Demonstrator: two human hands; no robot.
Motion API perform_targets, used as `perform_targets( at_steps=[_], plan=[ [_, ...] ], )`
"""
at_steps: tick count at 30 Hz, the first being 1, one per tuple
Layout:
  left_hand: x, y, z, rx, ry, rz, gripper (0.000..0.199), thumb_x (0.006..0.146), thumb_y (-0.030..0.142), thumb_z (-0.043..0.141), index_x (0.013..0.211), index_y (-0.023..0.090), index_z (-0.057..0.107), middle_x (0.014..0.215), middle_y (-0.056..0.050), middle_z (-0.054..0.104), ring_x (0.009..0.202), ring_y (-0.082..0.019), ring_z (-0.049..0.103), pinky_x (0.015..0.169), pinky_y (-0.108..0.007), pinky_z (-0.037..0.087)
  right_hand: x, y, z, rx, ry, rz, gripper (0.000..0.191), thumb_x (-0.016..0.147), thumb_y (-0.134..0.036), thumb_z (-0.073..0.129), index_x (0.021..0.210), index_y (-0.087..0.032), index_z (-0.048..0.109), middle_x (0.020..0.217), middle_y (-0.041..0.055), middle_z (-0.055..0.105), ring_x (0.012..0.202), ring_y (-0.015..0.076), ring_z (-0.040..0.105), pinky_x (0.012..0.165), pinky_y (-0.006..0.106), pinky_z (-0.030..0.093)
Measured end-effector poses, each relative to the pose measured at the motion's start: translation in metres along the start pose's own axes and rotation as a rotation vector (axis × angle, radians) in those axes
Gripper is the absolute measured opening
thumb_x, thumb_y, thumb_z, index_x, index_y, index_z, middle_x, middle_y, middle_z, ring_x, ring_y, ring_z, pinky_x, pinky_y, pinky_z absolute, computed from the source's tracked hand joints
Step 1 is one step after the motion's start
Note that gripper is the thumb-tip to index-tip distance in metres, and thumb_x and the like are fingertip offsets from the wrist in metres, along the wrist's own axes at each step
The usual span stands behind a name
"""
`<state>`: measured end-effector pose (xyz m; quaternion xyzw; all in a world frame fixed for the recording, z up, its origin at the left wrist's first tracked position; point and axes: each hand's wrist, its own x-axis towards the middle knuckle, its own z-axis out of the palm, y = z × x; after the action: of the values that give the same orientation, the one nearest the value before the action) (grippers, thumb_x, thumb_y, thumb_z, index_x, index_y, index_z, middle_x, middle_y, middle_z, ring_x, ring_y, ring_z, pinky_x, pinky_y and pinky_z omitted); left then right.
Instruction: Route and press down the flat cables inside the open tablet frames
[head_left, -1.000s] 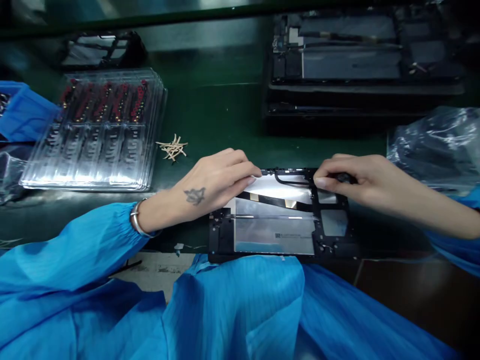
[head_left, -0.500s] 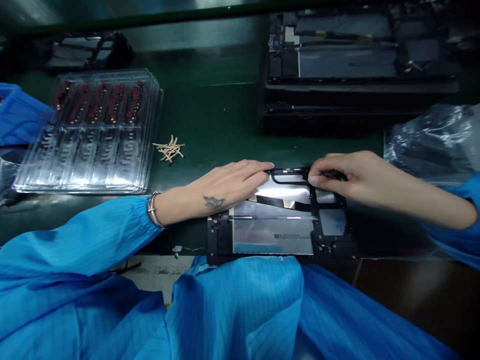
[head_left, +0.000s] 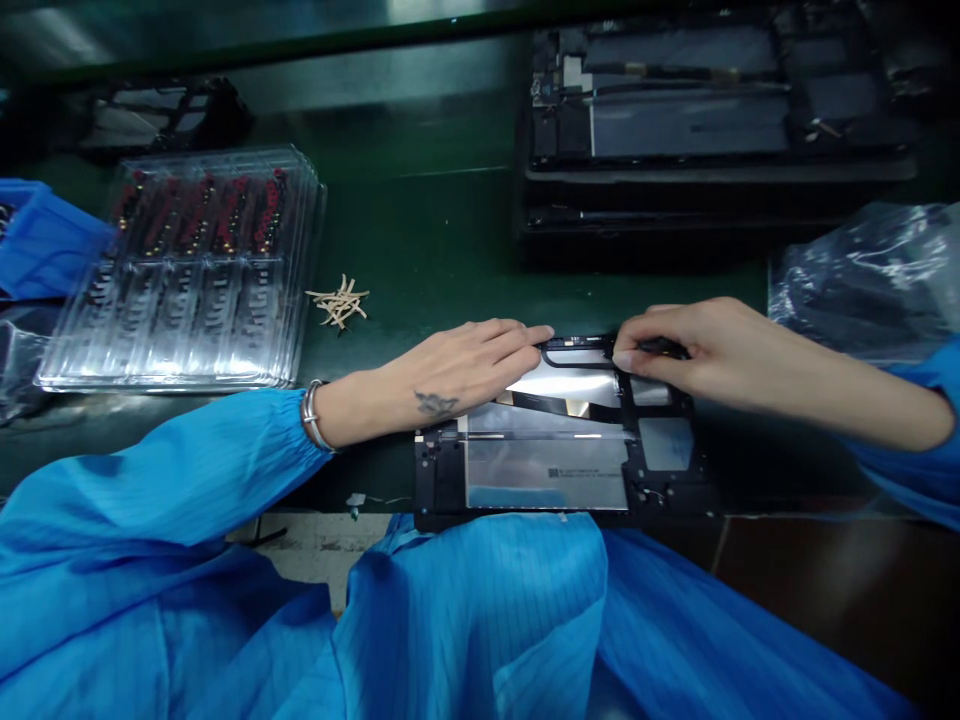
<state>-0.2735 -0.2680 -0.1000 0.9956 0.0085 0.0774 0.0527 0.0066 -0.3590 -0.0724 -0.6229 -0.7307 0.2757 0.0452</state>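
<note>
An opened tablet lies at the table's front edge, its silver battery and black frame exposed. A dark flat ribbon with tan patches crosses it, and a thin black cable curves near its far edge. My left hand rests flat over the tablet's far left part, fingers stretched out along the far edge. At the far edge, right of the curved cable, my right hand is closed in a pinch. Whatever lies between its thumb and forefinger is hidden by the fingers.
Stacked clear trays with small red and black parts stand left, beside a blue bin. A pile of beige strips lies nearby. More opened tablets are stacked back right, near a clear plastic bag. Another dark stack stands back left.
The view has shifted slightly. My left hand has slid a little to the right along the far edge; my right hand stays pinched at nearly the same spot.
</note>
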Motion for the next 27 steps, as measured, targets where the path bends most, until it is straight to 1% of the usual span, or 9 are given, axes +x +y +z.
perform_targets(
  at_steps=[4, 8, 11, 14, 17, 19, 22, 27],
  plan=[
    [0.001, 0.0, -0.002, 0.05, 0.0, 0.012, 0.027, 0.111, 0.029, 0.044, 0.118, 0.008, 0.059, 0.152, -0.022, 0.056, 0.133, -0.031, 0.06, 0.106, -0.044, 0.058, 0.0, 0.002, 0.0, 0.01, 0.002, -0.016, 0.04, 0.088, -0.056, 0.047, 0.088, -0.023, 0.07, 0.084, 0.008, 0.072, 0.07, 0.0262, 0.063, 0.063, 0.038, 0.04],
    [0.001, -0.001, -0.005, 0.105, 0.008, 0.042, 0.023, 0.109, 0.024, 0.045, 0.118, 0.008, 0.06, 0.149, -0.022, 0.059, 0.13, -0.03, 0.063, 0.101, -0.042, 0.06, -0.001, 0.003, -0.001, 0.04, 0.04, -0.036, 0.036, 0.088, -0.055, 0.051, 0.083, -0.025, 0.069, 0.08, 0.0063, 0.071, 0.066, 0.0243, 0.061, 0.061, 0.036, 0.039],
    [0.003, -0.001, -0.005, 0.21, 0.031, 0.093, 0.024, 0.109, 0.021, 0.044, 0.118, 0.009, 0.062, 0.146, -0.021, 0.062, 0.127, -0.032, 0.065, 0.096, -0.043, 0.062, -0.001, 0.003, -0.001, 0.054, 0.042, -0.041, 0.035, 0.09, -0.055, 0.052, 0.081, -0.026, 0.069, 0.075, 0.0047, 0.07, 0.062, 0.0226, 0.059, 0.058, 0.036, 0.037],
    [0.008, 0.0, -0.005, 0.334, 0.073, 0.145, 0.026, 0.109, 0.016, 0.041, 0.114, 0.01, 0.065, 0.138, -0.02, 0.067, 0.121, -0.031, 0.07, 0.094, -0.042, 0.061, 0.0, 0.004, -0.001, 0.068, 0.036, -0.038, 0.034, 0.09, -0.054, 0.053, 0.08, -0.025, 0.068, 0.076, 0.0044, 0.071, 0.062, 0.0223, 0.059, 0.058, 0.036, 0.038],
    [0.013, 0.003, -0.007, 0.412, 0.083, 0.181, 0.028, 0.107, 0.01, 0.04, 0.11, 0.009, 0.068, 0.132, -0.021, 0.07, 0.117, -0.03, 0.072, 0.096, -0.041, 0.061, -0.001, 0.005, -0.002, 0.081, 0.03, -0.026, 0.036, 0.091, -0.057, 0.054, 0.08, -0.025, 0.068, 0.078, 0.0043, 0.072, 0.063, 0.0225, 0.06, 0.059, 0.036, 0.039],
    [0.014, 0.004, -0.01, 0.44, 0.071, 0.196, 0.028, 0.107, 0.009, 0.04, 0.109, 0.009, 0.068, 0.131, -0.022, 0.07, 0.118, -0.03, 0.072, 0.098, -0.042, 0.06, -0.001, 0.005, -0.001, 0.087, 0.028, -0.017, 0.039, 0.091, -0.059, 0.054, 0.082, -0.025, 0.069, 0.078, 0.0046, 0.071, 0.063, 0.0228, 0.06, 0.059, 0.036, 0.039],
    [0.014, 0.005, -0.011, 0.463, 0.063, 0.21, 0.026, 0.107, 0.01, 0.042, 0.111, 0.009, 0.068, 0.134, -0.021, 0.069, 0.121, -0.03, 0.07, 0.102, -0.042, 0.059, -0.001, 0.006, -0.001, 0.098, 0.037, -0.014, 0.041, 0.09, -0.063, 0.055, 0.084, -0.025, 0.071, 0.075, 0.0045, 0.071, 0.062, 0.0226, 0.06, 0.058, 0.035, 0.037],
    [0.012, 0.004, -0.009, 0.469, 0.105, 0.217, 0.021, 0.106, 0.013, 0.047, 0.111, 0.008, 0.068, 0.131, -0.02, 0.071, 0.121, -0.03, 0.071, 0.103, -0.042, 0.059, 0.001, 0.005, 0.0, 0.097, 0.064, -0.044, 0.045, 0.089, -0.066, 0.054, 0.081, -0.025, 0.071, 0.071, 0.004, 0.069, 0.059, 0.0203, 0.058, 0.056, 0.034, 0.036]
  ],
)
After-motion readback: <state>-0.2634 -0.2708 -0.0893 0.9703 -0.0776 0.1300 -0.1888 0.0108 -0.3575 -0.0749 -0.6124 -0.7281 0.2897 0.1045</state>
